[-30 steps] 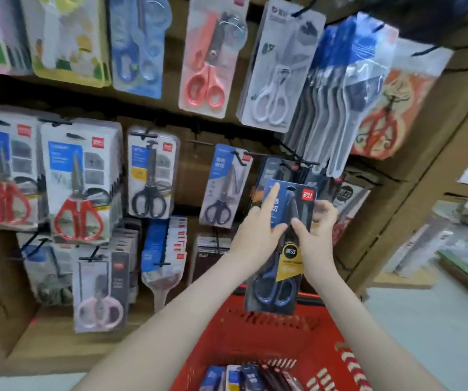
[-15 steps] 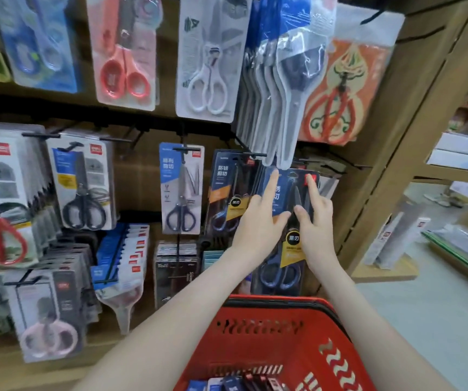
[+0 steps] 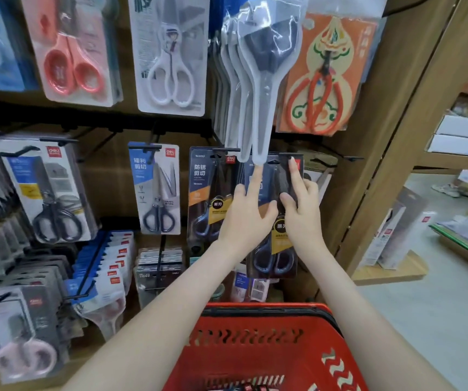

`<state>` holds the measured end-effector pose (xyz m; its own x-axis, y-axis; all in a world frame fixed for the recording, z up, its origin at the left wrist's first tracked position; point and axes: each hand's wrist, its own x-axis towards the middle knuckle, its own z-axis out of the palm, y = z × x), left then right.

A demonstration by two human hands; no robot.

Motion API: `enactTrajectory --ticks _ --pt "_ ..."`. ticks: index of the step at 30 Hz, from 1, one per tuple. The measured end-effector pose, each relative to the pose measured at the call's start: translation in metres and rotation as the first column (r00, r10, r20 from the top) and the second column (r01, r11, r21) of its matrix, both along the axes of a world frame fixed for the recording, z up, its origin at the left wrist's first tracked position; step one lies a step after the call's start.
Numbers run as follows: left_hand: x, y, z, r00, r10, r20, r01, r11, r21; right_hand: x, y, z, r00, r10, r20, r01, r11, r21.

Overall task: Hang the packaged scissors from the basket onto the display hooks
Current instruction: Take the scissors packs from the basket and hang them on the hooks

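The person holds one pack of packaged scissors [image 3: 273, 259] flat against the lower row of the display, with its top edge right at a black display hook [image 3: 289, 155] and its bottom hanging above the far rim of the red basket [image 3: 261, 309]. The left hand [image 3: 244, 218] holds the pack's left side, with the thumb on the front and the index finger lying straight up its face. The right hand [image 3: 302, 213] pinches the right side, thumb on the front and the other fingers [image 3: 312, 187] curled round the edge, while its index finger reaches up to the hook. Whether the pack's hanging hole has gone over the hook's tip cannot be told, as the fingertips and the long white packs [image 3: 258, 114] hanging from the row above cover that spot. Just to the left, a matching dark pack [image 3: 210, 198] already hangs on its own hook. By my reading this pack is in the threading step and is not yet released. A few more pack tops [image 3: 244, 387] show dimly at the bottom of the basket, so some hanging seems to remain.
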<state>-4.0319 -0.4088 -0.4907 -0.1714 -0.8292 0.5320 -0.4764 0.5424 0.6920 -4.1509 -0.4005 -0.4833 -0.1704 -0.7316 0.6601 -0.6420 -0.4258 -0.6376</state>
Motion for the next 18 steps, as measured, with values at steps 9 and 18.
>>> enactTrajectory --ticks 9,18 --pt "-0.002 -0.015 -0.007 0.952 0.255 0.172 -0.221 0.956 -0.19 -0.008 -0.017 -0.003 0.998 0.014 -0.059 -0.006 0.992 0.126" --pt "0.012 0.019 -0.074 0.914 0.342 0.219 -0.286 0.925 -0.251 0.001 0.031 -0.082 0.972 -0.142 -0.188 0.162 0.982 0.096"
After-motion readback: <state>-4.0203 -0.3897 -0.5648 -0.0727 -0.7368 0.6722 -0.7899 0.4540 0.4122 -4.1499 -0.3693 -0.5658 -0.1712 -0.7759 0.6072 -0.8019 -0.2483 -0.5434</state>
